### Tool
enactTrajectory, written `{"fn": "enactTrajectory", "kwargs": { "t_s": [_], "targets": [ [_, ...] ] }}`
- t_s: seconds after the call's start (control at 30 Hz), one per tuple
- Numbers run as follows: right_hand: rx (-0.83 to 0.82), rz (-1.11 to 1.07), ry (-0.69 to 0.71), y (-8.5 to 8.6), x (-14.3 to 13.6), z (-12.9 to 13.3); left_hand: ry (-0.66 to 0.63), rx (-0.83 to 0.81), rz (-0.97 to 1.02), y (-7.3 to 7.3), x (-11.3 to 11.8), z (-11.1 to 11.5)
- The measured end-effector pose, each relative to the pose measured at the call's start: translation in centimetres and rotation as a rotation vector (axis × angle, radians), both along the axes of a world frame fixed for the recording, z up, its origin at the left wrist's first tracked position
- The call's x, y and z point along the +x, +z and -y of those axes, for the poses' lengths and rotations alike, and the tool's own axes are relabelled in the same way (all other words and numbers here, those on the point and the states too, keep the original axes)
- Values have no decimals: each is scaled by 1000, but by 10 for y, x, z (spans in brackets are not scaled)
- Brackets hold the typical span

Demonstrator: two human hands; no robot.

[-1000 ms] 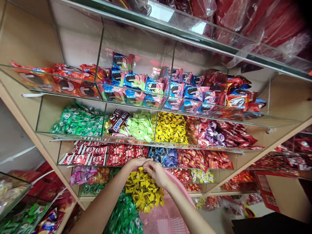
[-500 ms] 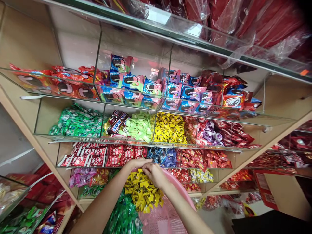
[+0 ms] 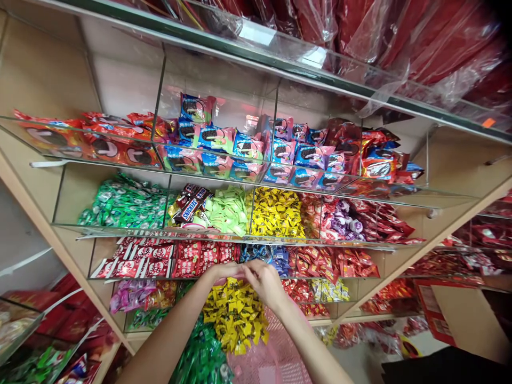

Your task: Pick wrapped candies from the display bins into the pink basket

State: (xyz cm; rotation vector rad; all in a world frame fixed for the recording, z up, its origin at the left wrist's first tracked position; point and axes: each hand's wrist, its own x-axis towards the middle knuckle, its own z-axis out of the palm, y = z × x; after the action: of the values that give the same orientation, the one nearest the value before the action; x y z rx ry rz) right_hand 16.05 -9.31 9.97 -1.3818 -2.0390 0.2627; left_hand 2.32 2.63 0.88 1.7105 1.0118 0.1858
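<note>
Both hands meet at the far rim of a pink basket (image 3: 280, 330), in front of the lower shelf. My left hand (image 3: 227, 271) is at the rim, its fingers partly hidden behind the other hand. My right hand (image 3: 260, 274) has its fingers bent together beside it; what they hold, if anything, is too small to tell. Below the hands, yellow wrapped candies (image 3: 236, 314) lie heaped in the basket, with green wrapped candies (image 3: 204, 354) to their left.
A wooden shelf unit (image 3: 36, 205) with clear dividers holds green candies (image 3: 124, 205), Snickers bars (image 3: 192, 205), yellow candies (image 3: 278, 213) and blue cookie packs (image 3: 216, 136). Red plastic bags (image 3: 372, 32) lie on top. An open cardboard box (image 3: 460, 317) is at right.
My right hand has shifted slightly right and up, and its fingers are bent closer together. My left hand's fingers, stretched forward before, are now more covered. The view has shifted slightly.
</note>
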Motion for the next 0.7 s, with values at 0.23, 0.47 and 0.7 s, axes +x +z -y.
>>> {"fn": "enactTrajectory", "kwargs": {
  "t_s": [0.23, 0.47, 0.7],
  "targets": [
    [257, -11, -342, 72, 46, -27, -14, -16, -66, 13, 0, 5],
    [-208, 291, -592, 83, 85, -83, -19, 64, -197, 22, 0, 5],
    [-300, 222, -549, 75, 86, -93, -102, 102, -236, 17, 1, 1]
  ]
}}
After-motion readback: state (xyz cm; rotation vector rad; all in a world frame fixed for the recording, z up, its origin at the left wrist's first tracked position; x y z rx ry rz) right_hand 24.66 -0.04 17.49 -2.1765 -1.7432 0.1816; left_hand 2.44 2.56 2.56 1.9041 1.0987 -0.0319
